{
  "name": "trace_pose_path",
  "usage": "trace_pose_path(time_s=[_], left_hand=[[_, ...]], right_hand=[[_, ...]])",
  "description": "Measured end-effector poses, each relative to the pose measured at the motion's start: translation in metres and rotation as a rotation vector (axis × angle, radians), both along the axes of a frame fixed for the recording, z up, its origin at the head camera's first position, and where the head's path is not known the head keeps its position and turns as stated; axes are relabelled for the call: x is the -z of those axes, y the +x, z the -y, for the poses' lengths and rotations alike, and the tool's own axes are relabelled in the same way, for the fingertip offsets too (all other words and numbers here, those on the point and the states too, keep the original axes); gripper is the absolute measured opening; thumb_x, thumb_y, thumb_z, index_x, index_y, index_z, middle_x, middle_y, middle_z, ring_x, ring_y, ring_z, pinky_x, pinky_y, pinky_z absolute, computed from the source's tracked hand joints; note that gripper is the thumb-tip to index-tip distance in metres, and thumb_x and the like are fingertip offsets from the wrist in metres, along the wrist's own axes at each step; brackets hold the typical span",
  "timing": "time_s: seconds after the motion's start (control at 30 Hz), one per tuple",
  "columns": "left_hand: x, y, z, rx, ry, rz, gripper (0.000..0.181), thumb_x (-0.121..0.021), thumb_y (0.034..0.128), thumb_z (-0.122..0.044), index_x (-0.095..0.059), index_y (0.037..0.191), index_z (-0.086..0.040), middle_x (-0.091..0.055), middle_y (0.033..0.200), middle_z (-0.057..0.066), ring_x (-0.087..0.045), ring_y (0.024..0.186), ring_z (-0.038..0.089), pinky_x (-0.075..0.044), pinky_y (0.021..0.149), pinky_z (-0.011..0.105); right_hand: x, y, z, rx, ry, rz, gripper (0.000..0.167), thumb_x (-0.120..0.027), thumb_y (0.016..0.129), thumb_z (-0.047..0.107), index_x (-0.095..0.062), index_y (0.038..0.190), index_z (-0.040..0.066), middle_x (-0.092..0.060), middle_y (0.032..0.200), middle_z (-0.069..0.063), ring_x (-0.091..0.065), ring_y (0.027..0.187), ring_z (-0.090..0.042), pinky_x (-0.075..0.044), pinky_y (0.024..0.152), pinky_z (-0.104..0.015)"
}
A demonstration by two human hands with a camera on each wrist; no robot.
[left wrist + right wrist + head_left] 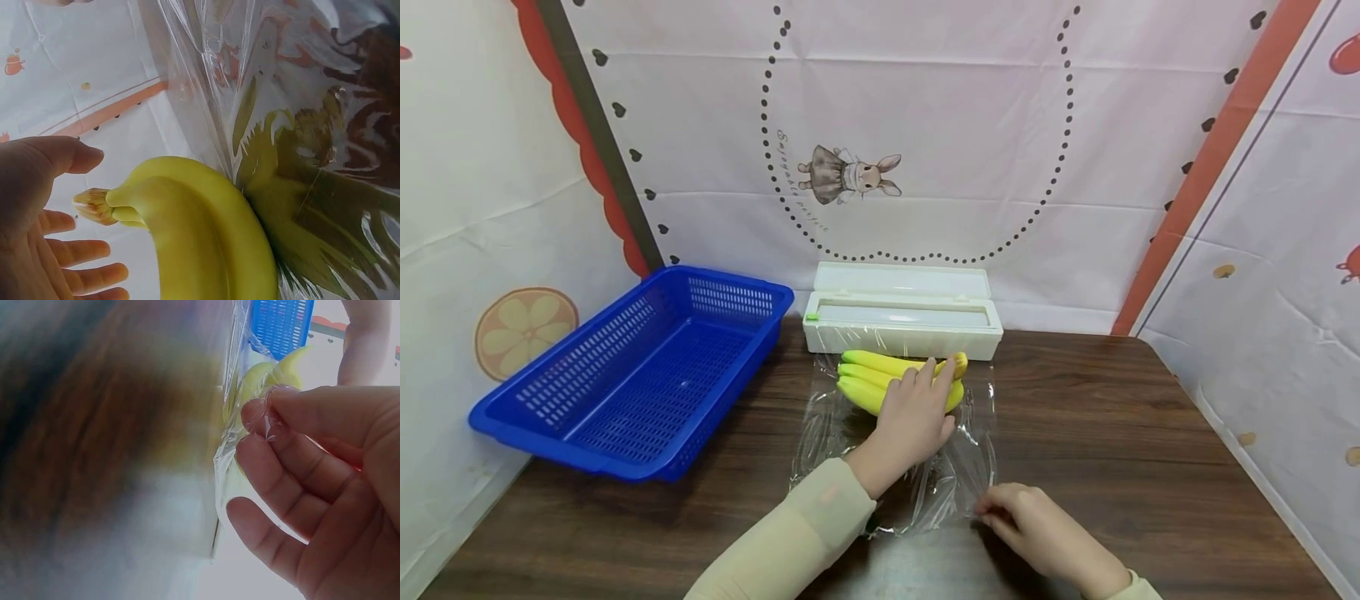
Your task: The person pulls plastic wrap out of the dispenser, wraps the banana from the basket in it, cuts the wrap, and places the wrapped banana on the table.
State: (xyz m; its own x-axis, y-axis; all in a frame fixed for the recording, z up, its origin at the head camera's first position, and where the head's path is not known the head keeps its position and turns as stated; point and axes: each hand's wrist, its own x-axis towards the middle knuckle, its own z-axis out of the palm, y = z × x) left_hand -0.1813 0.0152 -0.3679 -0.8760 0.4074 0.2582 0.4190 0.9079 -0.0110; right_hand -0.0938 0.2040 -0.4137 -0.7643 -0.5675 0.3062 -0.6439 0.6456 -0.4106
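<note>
A bunch of yellow bananas [867, 379] with green tips lies on a sheet of clear cling film [940, 492] spread over the table. Above the stem end of the bunch is my left hand [912, 417], its fingers extended. In the left wrist view this hand [44, 219] shows spread fingers with nothing between them, beside the brown stem [94, 205]. My right hand [1037, 529] pinches the near right corner of the film. Thumb and forefinger of the right hand [312, 456] hold the film [270, 419] in the right wrist view.
Behind the bananas stands a white cling film dispenser [902, 340] with its lid raised; the film runs out from its front. A blue plastic basket [625, 467] sits at the left of the brown table [1090, 433]. Printed cloth walls [925, 108] enclose the back and sides.
</note>
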Motion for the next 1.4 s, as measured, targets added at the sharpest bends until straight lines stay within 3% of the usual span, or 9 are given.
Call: trace_pose_path(time_s=[0.33,0.73,1.07,1.4], left_hand=[[-0.001,0.008,0.007,-0.002,-0.021,0.056,0.068,-0.062,0.0863,-0.043,-0.039,0.144,-0.015,-0.043,0.144,0.009,-0.049,0.120,0.028,-0.045,0.090,0.044],[0.001,0.015,0.014,0.017,-0.045,0.045,0.058,-0.064,0.0842,-0.044,-0.050,0.132,-0.014,-0.046,0.141,0.011,-0.050,0.118,0.030,-0.045,0.089,0.044],[0.003,0.019,0.018,0.016,-0.054,0.080,0.057,-0.064,0.0839,-0.045,-0.052,0.131,-0.015,-0.047,0.140,0.010,-0.049,0.119,0.030,-0.045,0.090,0.044],[0.005,0.026,0.027,0.026,-0.071,0.087,0.053,-0.064,0.0832,-0.047,-0.056,0.124,-0.014,-0.055,0.127,0.009,-0.052,0.110,0.027,-0.045,0.086,0.042]], right_hand=[[-0.002,0.001,0.000,0.006,0.004,0.035,0.017,-0.066,0.081,0.000,-0.066,0.081,0.017,-0.063,0.078,0.014,-0.055,0.073,0.005,-0.049,0.061,-0.020],[-0.003,0.001,0.000,0.011,0.009,0.033,0.017,-0.066,0.081,0.000,-0.066,0.081,0.017,-0.063,0.078,0.014,-0.055,0.073,0.005,-0.050,0.062,-0.022],[-0.005,0.001,-0.001,0.015,0.019,0.073,0.016,-0.065,0.083,0.002,-0.066,0.082,0.017,-0.064,0.080,0.013,-0.056,0.074,0.004,-0.050,0.062,-0.022],[-0.003,0.001,-0.002,0.014,0.021,0.066,0.015,-0.066,0.083,0.003,-0.066,0.083,0.018,-0.064,0.079,0.014,-0.056,0.074,0.003,-0.050,0.062,-0.023]])
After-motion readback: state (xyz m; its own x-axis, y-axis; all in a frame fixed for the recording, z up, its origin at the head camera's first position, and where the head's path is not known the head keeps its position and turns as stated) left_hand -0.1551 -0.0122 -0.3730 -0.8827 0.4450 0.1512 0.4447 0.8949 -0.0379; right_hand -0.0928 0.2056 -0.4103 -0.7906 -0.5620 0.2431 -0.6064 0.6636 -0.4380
